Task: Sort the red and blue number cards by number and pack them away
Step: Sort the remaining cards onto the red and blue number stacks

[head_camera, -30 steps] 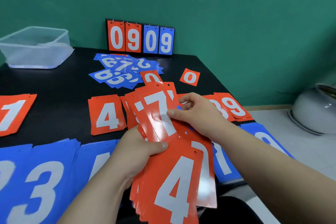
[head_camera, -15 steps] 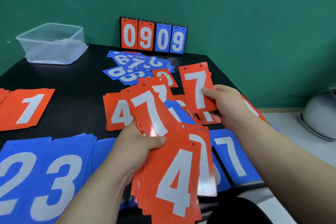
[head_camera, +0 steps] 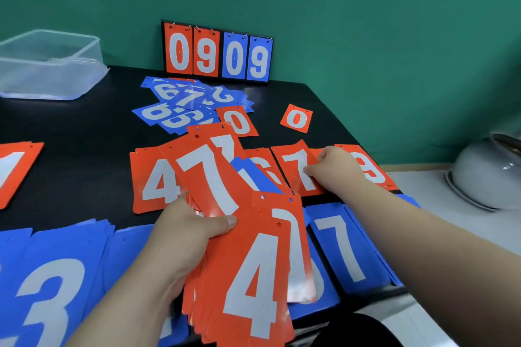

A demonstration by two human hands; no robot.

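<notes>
Left hand [head_camera: 191,231] is at low centre of frame and grips a fan of red cards [head_camera: 248,276]. Its thumb is clamped across the front and its fingers are curled behind. The top card of the fan shows 7 and the nearest shows 4. A blue card [head_camera: 265,182] pokes out at the fan's upper right.

Right hand [head_camera: 335,169] is right of centre, on a red 7 card [head_camera: 296,172] down at the desk [head_camera: 70,132]. The fingertips curl onto the card's right edge with the thumb near its top corner. It looks like a pinch, but the hand hides the contact.

Around them on the desk:
- red 9 stack [head_camera: 372,172] – just right of the right hand, partly under it
- red card [head_camera: 266,170] between the fan and the red 7 card, probably a 6, half covered
- red 4 card [head_camera: 149,180] – left of the fan, overlapped by it
- red 0 card [head_camera: 241,121] above the fan, with a small red 0 card [head_camera: 296,118] apart to its right
- loose blue heap [head_camera: 191,101], upper centre
- blue 7 stack [head_camera: 346,248] at lower right, blue 3 stack [head_camera: 48,290] at lower left, red 1 stack [head_camera: 14,172] at the left edge

Clear plastic box [head_camera: 48,65] sits on the desk at upper left. Scoreboard stand [head_camera: 217,53] reading 0909 is at the back of the desk, against the green wall. White pot [head_camera: 485,175] is off the desk at the right edge.
</notes>
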